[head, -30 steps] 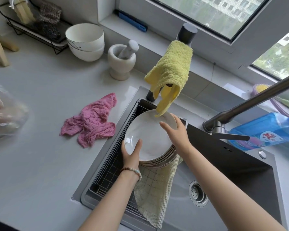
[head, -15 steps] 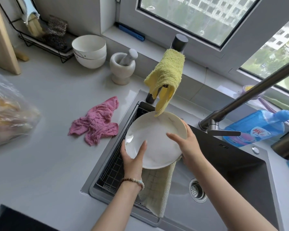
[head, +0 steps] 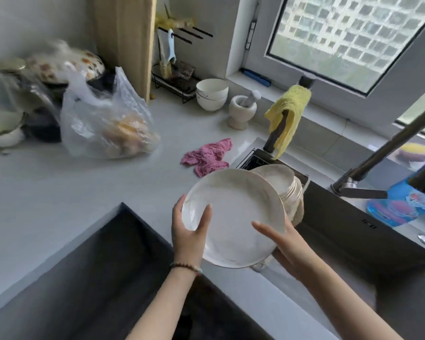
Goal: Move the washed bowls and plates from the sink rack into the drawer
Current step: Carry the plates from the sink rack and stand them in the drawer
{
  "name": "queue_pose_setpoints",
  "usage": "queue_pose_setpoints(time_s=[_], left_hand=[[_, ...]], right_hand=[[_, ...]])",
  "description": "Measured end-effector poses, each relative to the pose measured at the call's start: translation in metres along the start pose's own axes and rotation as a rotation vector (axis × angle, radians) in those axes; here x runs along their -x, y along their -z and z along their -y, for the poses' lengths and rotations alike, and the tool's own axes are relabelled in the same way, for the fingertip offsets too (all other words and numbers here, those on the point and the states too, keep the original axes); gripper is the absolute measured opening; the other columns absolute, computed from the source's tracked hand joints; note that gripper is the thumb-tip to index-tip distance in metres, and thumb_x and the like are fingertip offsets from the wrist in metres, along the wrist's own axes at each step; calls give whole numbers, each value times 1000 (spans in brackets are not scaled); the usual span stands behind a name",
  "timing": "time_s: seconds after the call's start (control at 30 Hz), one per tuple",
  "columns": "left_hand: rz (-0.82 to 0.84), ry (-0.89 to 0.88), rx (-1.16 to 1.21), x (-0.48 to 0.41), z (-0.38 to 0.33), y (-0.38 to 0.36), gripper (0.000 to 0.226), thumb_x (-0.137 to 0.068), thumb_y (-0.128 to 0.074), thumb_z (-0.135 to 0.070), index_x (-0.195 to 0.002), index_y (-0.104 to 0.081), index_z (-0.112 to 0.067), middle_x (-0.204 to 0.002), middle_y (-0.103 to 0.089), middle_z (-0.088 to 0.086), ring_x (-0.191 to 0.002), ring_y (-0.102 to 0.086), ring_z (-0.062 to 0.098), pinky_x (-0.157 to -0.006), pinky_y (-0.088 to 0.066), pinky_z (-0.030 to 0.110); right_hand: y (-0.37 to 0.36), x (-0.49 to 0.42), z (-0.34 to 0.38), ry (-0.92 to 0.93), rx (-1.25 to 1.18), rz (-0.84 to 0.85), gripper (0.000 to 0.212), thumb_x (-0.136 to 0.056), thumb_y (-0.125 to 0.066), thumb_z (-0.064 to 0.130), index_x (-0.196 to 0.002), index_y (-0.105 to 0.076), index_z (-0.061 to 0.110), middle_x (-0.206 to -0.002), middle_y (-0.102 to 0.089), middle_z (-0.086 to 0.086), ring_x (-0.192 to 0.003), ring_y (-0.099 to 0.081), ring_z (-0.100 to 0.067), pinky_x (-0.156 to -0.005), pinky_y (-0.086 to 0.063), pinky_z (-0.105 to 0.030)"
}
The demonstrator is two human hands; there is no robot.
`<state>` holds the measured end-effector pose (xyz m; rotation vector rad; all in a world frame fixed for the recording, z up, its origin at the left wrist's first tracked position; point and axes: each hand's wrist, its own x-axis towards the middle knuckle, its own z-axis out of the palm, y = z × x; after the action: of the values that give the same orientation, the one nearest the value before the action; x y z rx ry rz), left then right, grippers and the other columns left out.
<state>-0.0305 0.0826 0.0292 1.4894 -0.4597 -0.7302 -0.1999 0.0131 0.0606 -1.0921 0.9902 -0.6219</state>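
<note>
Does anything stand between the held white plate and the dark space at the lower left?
Nothing visible does. The white round ceramic plate hangs right beside that dark space; the crumpled pink cloth lies farther back on the counter.

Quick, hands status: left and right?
Left hand: grips the round white ceramic plate by its rim.
Right hand: holds the same plate, thumb on top.

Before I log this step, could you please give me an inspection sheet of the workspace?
Surface: pale grey countertop.
Job's things: white plate held up in front of the plate stack, which stands in the sink rack.
Clutter: pink cloth, plastic bag, mortar and pestle, stacked white bowls on the counter; yellow cloth draped over a dark post.
Grippers: left hand and right hand each grip the plate's rim.
Cables: nothing seen.
Surroundings: window, faucet, blue bottle.
</note>
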Motion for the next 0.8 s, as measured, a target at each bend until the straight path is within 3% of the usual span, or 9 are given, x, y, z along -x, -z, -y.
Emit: queue_pose_setpoints(time_s=[0.07,0.13,0.23,0.4,0.5,0.63,0.7,0.8], left_hand=[[-26,-33,-42,25,-2,40,58,-79,-68,-33,-131,-44,-24,-126,-47,-17,-116,-43,-2,-92,-34,16],[-42,-66,-72,54,-2,85,55,-81,-64,-36,-131,-44,-23,-117,-48,-25,-106,-47,-15,-85,-36,5],[-96,-71,-150,103,1,155,61,-79,-55,-48,-134,-40,-26,-115,-42,-34,-97,-37,-33,-78,-31,-3],[-265,-41,-290,188,11,274,73,-79,-52,-60,-141,-28,-31,-138,-32,-25,-127,-30,-8,-98,-23,13],[-333,-74,-388,235,22,344,72,-78,-45,-70,-138,-35,-32,-140,-32,-24,-129,-28,-10,-100,-20,4],[-340,-129,-544,291,41,433,69,-74,-36,-79,-125,-49,-34,-130,-35,-33,-124,-23,-24,-102,-20,3],[-330,-93,-552,320,53,478,60,-79,-38,-74,-123,-51,-36,-126,-33,-38,-121,-20,-28,-105,-22,9],[-308,-84,-630,362,69,557,68,-72,-28,-85,-118,-53,-42,-126,-42,-33,-130,-25,-13,-110,-24,20]], right_hand=[[-20,27,-14,-55,-41,137,78,-71,-75,16,-141,-43,24,-126,-67,-5,-113,-66,-20,-85,-58,-31],[-44,55,-30,-106,-68,243,70,-73,-71,13,-138,-45,24,-120,-71,-4,-107,-69,-19,-76,-59,-29],[-87,97,-54,-117,-30,383,68,-75,-70,11,-137,-45,23,-121,-70,-5,-108,-68,-21,-76,-58,-28],[-175,162,-89,-164,34,615,67,-77,-73,10,-135,-46,33,-127,-66,-3,-116,-64,-24,-88,-57,-40],[-232,197,-118,-227,105,716,70,-74,-78,15,-135,-48,32,-126,-66,-2,-117,-64,-24,-98,-53,-47],[-311,244,-160,-296,114,786,67,-74,-75,10,-134,-49,23,-123,-68,-9,-111,-67,-25,-85,-57,-36],[-350,269,-187,-341,118,806,67,-74,-75,11,-135,-48,20,-125,-66,-15,-110,-66,-29,-86,-56,-43],[-412,309,-235,-387,136,851,66,-76,-77,16,-135,-48,17,-123,-65,-19,-106,-64,-34,-82,-48,-53]])
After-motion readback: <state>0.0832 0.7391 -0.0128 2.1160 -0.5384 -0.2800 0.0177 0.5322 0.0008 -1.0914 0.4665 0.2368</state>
